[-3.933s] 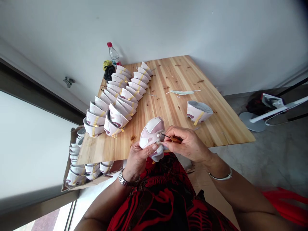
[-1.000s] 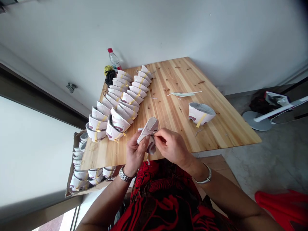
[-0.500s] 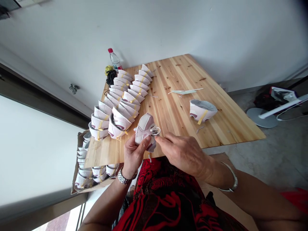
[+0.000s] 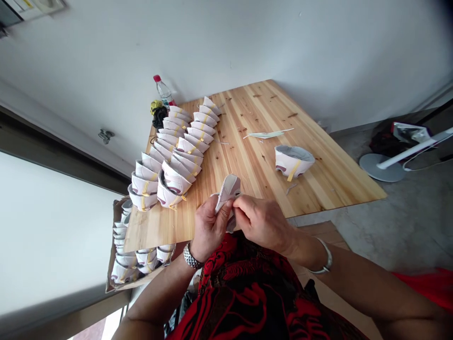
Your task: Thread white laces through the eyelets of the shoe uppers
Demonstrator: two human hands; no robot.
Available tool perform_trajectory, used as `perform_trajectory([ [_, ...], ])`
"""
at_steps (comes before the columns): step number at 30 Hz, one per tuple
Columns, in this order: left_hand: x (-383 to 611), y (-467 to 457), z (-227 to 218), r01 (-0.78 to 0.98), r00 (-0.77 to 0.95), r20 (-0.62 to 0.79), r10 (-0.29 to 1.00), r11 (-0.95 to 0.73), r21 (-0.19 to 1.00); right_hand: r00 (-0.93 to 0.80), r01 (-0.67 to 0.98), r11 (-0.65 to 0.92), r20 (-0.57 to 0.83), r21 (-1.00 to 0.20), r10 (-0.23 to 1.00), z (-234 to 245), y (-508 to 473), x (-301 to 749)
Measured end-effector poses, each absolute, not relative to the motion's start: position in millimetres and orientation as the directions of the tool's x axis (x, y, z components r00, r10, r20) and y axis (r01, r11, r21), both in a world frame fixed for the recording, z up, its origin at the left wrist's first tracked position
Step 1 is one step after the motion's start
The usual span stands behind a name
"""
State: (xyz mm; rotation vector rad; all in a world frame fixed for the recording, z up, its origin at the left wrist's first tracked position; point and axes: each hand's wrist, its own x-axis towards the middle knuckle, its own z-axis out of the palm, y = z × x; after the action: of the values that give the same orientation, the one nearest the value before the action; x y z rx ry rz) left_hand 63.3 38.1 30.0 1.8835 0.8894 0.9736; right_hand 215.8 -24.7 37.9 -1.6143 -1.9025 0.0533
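A small white and mauve shoe upper is held above the near edge of the wooden table, tilted on its side. My left hand grips it from the left, thumb pressed on its face. From the right, my right hand pinches at its lacing with curled fingers; the white lace is mostly hidden by them. Rows of similar nested shoe uppers stand on the left of the table. A single upper stands on the right part, its yellow strip towards me.
The wooden table meets the wall at the back. A pale, narrow strip lies on it. A plastic bottle stands behind the rows. Below left, a cardboard box holds more uppers. A white stand base is on the floor.
Both hands and the upper have shifted slightly right, and the upper has turned more edge-on. The white lace loop that showed by my right fingertips is now covered.
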Motion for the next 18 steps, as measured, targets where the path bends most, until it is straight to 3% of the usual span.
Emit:
perform_trajectory([
  [4,59.7,61.0,28.3,0.108,0.328,0.171,0.929,-0.217,0.970,-0.089,0.850,0.285,0.412,-0.443,0.907,55.2,-40.7,234.1],
  [8,56.6,74.4,27.4,-0.198,0.188,-0.030,0.982,0.068,0.978,0.076,0.618,0.305,0.441,-0.724,0.894,56.9,-46.8,235.9],
  [11,59.6,66.2,29.0,-0.341,0.304,-0.160,0.939,0.264,0.902,0.241,0.480,0.223,0.373,-0.848,0.896,40.1,-34.9,220.8],
  [14,58.8,55.9,28.0,-0.409,0.446,-0.284,0.849,0.475,0.779,0.335,0.435,0.225,0.388,-0.872,0.858,26.5,-24.1,207.5],
  [18,48.4,54.4,17.7,-0.315,0.591,-0.404,0.698,0.661,0.681,0.299,0.411,0.251,0.390,-0.877,0.871,28.6,-29.0,206.7],
])
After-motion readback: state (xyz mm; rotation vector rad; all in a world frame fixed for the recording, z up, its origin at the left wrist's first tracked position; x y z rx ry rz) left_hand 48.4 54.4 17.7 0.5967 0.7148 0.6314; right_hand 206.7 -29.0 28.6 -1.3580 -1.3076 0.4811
